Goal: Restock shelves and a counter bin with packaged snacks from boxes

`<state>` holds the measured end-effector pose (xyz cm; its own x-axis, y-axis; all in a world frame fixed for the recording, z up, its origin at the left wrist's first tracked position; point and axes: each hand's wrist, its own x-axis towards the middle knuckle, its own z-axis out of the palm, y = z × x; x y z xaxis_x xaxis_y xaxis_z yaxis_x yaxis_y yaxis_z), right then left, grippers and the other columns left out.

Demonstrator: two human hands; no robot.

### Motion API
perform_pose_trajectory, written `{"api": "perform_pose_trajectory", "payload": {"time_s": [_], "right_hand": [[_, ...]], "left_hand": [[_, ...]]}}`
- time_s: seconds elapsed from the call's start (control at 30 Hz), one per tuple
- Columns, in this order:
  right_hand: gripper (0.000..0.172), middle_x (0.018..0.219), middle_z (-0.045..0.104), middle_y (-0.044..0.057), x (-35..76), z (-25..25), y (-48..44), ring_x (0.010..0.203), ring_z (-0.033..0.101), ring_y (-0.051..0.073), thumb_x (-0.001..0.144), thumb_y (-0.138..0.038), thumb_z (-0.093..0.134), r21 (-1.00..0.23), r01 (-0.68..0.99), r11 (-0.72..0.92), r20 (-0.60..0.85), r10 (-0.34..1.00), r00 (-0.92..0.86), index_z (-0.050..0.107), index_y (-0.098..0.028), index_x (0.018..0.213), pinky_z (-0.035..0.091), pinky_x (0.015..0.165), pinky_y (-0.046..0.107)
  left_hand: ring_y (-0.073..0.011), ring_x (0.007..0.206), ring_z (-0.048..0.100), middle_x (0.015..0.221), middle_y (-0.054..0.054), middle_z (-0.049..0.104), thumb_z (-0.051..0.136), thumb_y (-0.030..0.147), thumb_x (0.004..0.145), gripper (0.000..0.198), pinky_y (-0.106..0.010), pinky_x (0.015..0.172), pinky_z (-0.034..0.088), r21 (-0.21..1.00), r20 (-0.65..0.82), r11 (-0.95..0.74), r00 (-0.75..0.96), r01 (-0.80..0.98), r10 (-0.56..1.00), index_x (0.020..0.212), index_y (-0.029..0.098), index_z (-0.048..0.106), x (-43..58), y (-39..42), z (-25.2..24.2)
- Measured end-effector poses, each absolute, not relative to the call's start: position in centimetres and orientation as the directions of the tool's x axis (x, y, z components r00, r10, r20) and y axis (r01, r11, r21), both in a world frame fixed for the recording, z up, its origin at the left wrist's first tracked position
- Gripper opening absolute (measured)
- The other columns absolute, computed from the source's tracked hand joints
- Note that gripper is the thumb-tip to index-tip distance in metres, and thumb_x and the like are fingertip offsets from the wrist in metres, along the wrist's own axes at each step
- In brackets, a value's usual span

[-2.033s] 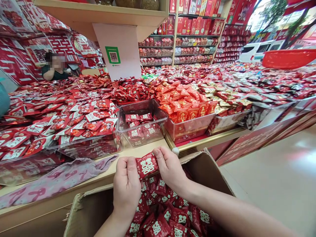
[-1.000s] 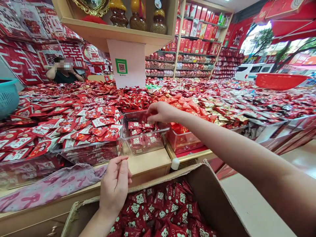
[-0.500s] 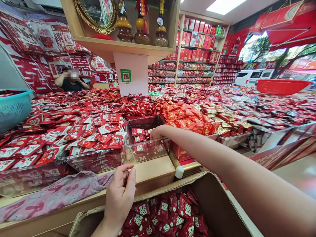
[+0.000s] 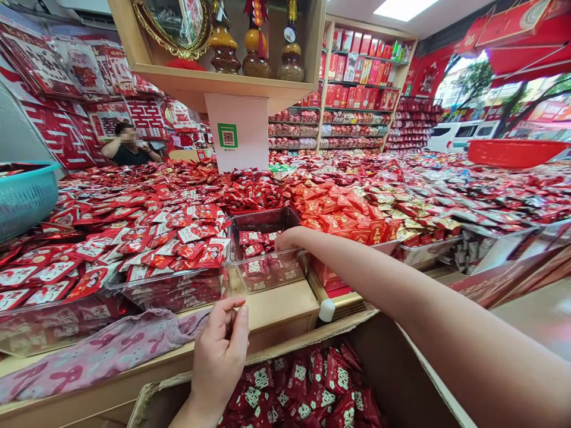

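Observation:
My right hand point(image 4: 289, 238) reaches into a clear plastic bin point(image 4: 265, 274), beside small red packets point(image 4: 253, 244) lying in it. The fingertips point down and are hidden, so any hold does not show. Closer to me, my left hand point(image 4: 222, 345) hovers above the near-left side of an open cardboard box point(image 4: 357, 321). Its fingers curl in loosely with the thumb close to the index finger, and nothing shows between them. Dark red packets with white double-happiness characters point(image 4: 312, 386) fill the bottom of this box.
Bins heaped with red packets point(image 4: 134, 238) flank the clear bin. A pink patterned cloth point(image 4: 111, 351) drapes along the counter edge. A teal basket point(image 4: 27, 199) stands left, a red basket point(image 4: 515, 153) right. A wooden display shelf point(image 4: 232, 83) overhangs the counter. Another person point(image 4: 129, 151) sits behind.
My right hand has shifted very slightly to the right inside the bin, and its fingers show less. My left hand stays almost where it was. The view has moved a little.

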<state>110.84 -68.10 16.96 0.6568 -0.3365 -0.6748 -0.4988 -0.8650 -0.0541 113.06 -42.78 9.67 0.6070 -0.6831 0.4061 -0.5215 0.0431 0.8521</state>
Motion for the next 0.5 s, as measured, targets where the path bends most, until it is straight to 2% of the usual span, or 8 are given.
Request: {"api": "perform_pose_trajectory", "payload": {"time_s": [0.2, 0.37, 0.5], "right_hand": [[0.044, 0.076, 0.063, 0.009, 110.2, 18.3, -67.7, 0.073, 0.058, 0.022, 0.054, -0.036, 0.071, 0.022, -0.472, -0.882, -0.709, -0.346, 0.614, 0.066, -0.006, 0.085, 0.044, 0.067, 0.033], [0.041, 0.073, 0.062, 0.006, 109.9, 18.1, -67.8, 0.075, 0.057, 0.022, 0.052, -0.034, 0.072, 0.008, -0.439, -0.899, -0.72, -0.31, 0.621, 0.067, -0.008, 0.084, 0.042, 0.068, 0.033], [0.044, 0.069, 0.062, 0.006, 110.2, 17.8, -68.0, 0.069, 0.057, 0.02, 0.053, -0.035, 0.07, -0.027, -0.455, -0.89, -0.735, -0.291, 0.613, 0.065, -0.006, 0.086, 0.043, 0.065, 0.032]], "left_hand": [[-0.0106, 0.05, 0.05, 0.057, 0.004, 0.051, 0.048, 0.034, 0.079, 0.018, -0.021, 0.049, 0.044, 0.848, 0.409, 0.041, 0.603, -0.529, -0.684, 0.089, 0.02, 0.051, 113.0, -42.7, 9.6], [-0.0107, 0.05, 0.051, 0.058, 0.004, 0.051, 0.049, 0.034, 0.078, 0.018, -0.021, 0.049, 0.044, 0.846, 0.408, 0.035, 0.605, -0.532, -0.684, 0.089, 0.02, 0.051, 113.0, -42.8, 9.7], [-0.011, 0.05, 0.049, 0.058, 0.004, 0.05, 0.049, 0.034, 0.079, 0.018, -0.022, 0.048, 0.044, 0.846, 0.412, 0.038, 0.605, -0.532, -0.681, 0.09, 0.02, 0.051, 113.0, -42.8, 9.5]]}}
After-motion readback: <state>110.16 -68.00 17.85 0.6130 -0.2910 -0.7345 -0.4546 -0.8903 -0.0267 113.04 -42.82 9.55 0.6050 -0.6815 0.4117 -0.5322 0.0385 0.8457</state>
